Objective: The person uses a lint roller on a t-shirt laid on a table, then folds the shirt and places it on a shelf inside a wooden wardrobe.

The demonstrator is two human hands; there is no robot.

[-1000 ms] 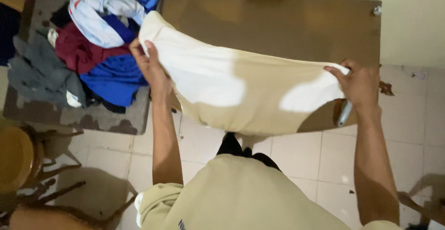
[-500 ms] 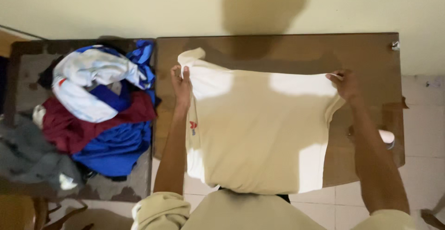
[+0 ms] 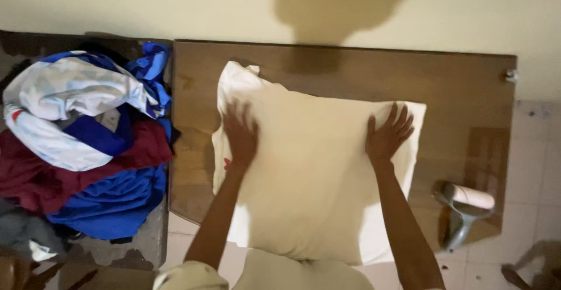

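- Now both hands lie flat and open on the cream garment [image 3: 315,179]: the left hand [image 3: 241,133] presses near its left edge with fingers spread, slightly blurred, and the right hand [image 3: 388,135] presses near its upper right corner, palm down, gripping nothing.
- A second ago the same hands were pinching the cloth by its two upper corners and holding it in the air over the near edge of the bench [image 3: 350,74]; half a second ago they were lowering it, corners still pinched. That grip is gone, and the cloth rests on the wood.
- To my eye this means the laying-out is done and the smoothing is in hand: the garment is spread across the middle of the bench, its lower part hanging over the near edge toward the person.
- It is not yet flat. A bunched fold, perhaps a sleeve, sticks up at the upper left corner, beyond the left hand.
- A small red mark shows on the cloth just beside the left wrist.
- Outward to the right, a grey handheld tool with a pale roller head [image 3: 464,208] lies on the bench near its front right corner, apart from the garment and not in its way.
- To the left, on a separate darker surface, sits a pile of clothes [image 3: 82,144] in white, blue and dark red, just beside the bench edge but not touching the cream garment.
- Behind the bench a pale wall carries the person's shadow; tiled floor shows at the lower right.
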